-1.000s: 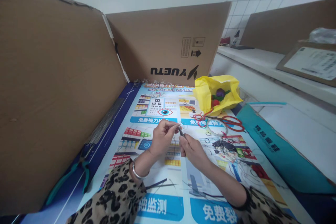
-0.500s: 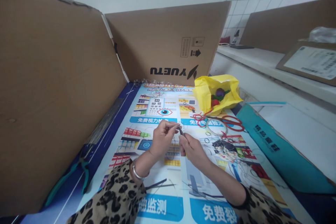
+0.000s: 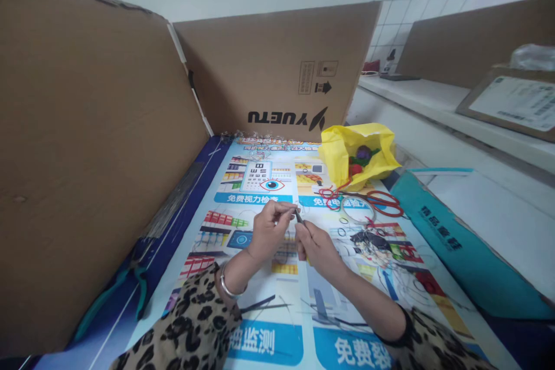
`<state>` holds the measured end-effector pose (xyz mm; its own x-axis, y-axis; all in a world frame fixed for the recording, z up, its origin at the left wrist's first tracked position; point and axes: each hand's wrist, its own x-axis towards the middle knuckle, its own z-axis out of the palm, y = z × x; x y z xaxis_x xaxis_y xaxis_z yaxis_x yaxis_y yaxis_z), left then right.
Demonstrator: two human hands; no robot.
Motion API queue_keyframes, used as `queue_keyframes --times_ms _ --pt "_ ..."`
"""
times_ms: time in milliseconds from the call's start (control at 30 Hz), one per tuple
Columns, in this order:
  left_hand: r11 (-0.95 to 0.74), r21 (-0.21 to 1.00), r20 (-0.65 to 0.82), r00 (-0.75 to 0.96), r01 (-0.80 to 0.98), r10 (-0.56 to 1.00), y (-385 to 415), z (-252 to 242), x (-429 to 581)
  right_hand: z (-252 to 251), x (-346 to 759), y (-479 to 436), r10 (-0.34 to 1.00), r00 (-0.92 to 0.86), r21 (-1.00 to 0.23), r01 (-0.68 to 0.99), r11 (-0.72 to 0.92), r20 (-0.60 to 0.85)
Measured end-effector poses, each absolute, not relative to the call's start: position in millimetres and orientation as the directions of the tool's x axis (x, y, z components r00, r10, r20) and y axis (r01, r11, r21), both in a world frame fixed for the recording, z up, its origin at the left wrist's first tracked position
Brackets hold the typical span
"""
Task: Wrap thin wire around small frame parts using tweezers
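Note:
My right hand (image 3: 318,248) is closed around pliers (image 3: 298,216) with a dark, narrow nose; a bit of yellow handle shows below the fingers. The nose points up and left and meets the fingertips of my left hand (image 3: 269,231). That left hand is pinched, thumb against forefinger, on something too small to make out, possibly thin wire. Both hands are above the middle of the printed sheet (image 3: 260,300). Right of them lie a roll of tape (image 3: 358,210), small dark rings and a tangle of fine wire (image 3: 377,248).
Teal-handled pliers (image 3: 115,295) and a bundle of thin wires (image 3: 171,205) lie at the left by a cardboard wall (image 3: 95,156). Another cardboard panel (image 3: 269,69) closes the back. At right stand a yellow bag (image 3: 333,150) with yarn, red scissors (image 3: 385,202) and a teal box (image 3: 459,243).
Almost nothing differs. The fingers of my left hand have shifted very slightly at the tip of the pliers; everything else stays in place.

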<state>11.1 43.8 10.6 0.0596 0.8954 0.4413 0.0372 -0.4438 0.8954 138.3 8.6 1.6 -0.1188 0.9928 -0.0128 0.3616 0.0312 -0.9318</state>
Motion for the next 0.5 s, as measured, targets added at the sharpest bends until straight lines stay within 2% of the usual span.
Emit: queue_keyframes --times_ms 500 --pt "-0.652 0.698 0.658 0.095 0.296 0.747 41.9 8.6 9.1 8.6 133.4 4.3 0.991 -0.122 -0.951 0.309 -0.006 -0.046"
